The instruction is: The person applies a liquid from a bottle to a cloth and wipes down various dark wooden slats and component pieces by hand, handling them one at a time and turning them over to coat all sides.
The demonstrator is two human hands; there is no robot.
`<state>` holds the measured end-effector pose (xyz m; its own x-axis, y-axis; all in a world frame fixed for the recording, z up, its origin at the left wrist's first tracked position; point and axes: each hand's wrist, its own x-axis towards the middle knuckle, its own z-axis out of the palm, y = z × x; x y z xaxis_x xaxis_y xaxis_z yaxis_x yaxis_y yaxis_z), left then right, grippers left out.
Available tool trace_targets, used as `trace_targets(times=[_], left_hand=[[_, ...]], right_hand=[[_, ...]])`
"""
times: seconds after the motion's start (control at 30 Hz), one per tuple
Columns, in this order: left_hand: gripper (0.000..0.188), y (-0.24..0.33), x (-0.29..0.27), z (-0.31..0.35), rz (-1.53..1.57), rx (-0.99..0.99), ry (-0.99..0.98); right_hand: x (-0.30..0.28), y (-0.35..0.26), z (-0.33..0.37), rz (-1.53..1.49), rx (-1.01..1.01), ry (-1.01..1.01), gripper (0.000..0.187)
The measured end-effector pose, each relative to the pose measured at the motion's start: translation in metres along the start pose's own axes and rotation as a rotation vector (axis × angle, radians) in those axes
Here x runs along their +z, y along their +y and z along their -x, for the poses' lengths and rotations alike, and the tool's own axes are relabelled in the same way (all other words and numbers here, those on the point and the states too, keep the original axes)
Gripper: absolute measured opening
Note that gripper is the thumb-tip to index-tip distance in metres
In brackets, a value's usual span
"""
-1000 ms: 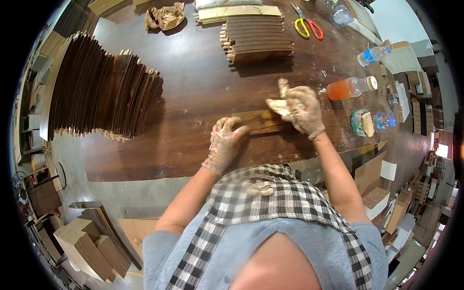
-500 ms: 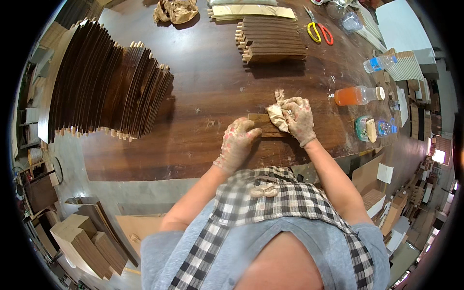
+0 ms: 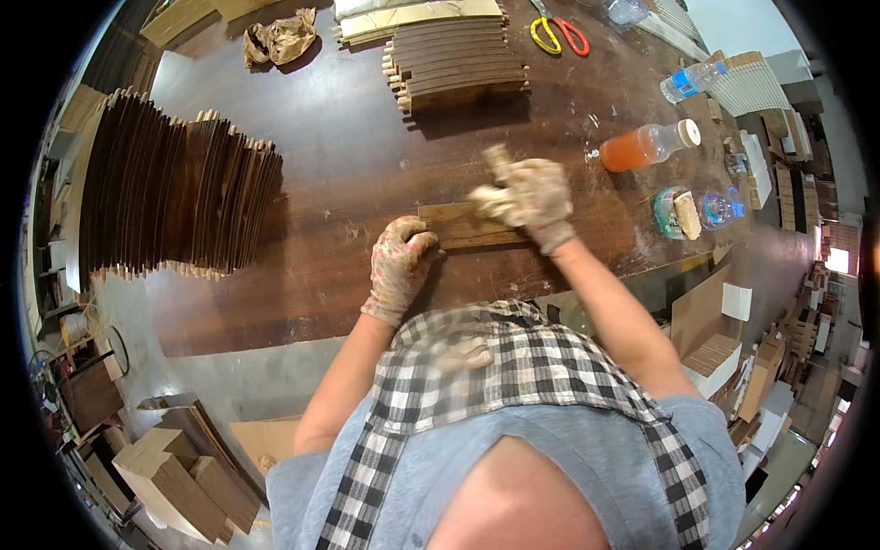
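A short dark wooden slat [image 3: 454, 223] lies flat on the brown table before me. My left hand [image 3: 400, 261], in a stained pale glove, has its fingers curled around the slat's left end. Over the slat's right part is my right hand [image 3: 541, 197], also gloved and smeared by motion. It clutches a crumpled beige rag [image 3: 492, 201], whose twisted upper end sticks out past the fingers. Whether the rag touches the wood at this instant is hard to tell.
Dark slats with pale dowel ends [image 3: 174, 188] stand packed at left; another stack [image 3: 458, 64] lies beyond my hands. Crumpled brown paper [image 3: 280, 38] and red-yellow scissors [image 3: 559, 37] lie farther back. At right are an orange-filled bottle [image 3: 632, 151], a water bottle [image 3: 687, 84] and a green-tinted container [image 3: 666, 213].
The whole view has shifted, with the bench sliding left and up. My left hand and the slat sit slightly nearer me. More of the slat shows beneath the rag, and my right hand has blurred.
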<state>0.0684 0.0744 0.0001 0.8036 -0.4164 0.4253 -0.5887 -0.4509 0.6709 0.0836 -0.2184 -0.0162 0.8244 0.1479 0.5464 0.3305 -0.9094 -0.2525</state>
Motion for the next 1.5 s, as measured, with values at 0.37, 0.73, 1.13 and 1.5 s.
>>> trace_targets(times=[0.37,0.73,1.13,1.5], left_hand=[[0.078,0.028,0.003,-0.016,-0.255,-0.167,-0.263],[0.075,0.045,0.025,-0.001,-0.195,-0.211,-0.180],[0.086,0.048,0.017,-0.011,-0.195,-0.297,-0.353],[0.070,0.036,0.020,-0.020,-0.159,0.001,-0.021]], right_hand=[[-0.042,-0.037,0.007,-0.224,-0.031,-0.150,0.020],[-0.106,0.058,0.025,-0.027,0.207,-0.507,0.019],[-0.058,-0.020,0.006,-0.179,0.149,-0.185,0.018],[-0.083,0.081,0.067,-0.071,0.551,-0.056,0.019]])
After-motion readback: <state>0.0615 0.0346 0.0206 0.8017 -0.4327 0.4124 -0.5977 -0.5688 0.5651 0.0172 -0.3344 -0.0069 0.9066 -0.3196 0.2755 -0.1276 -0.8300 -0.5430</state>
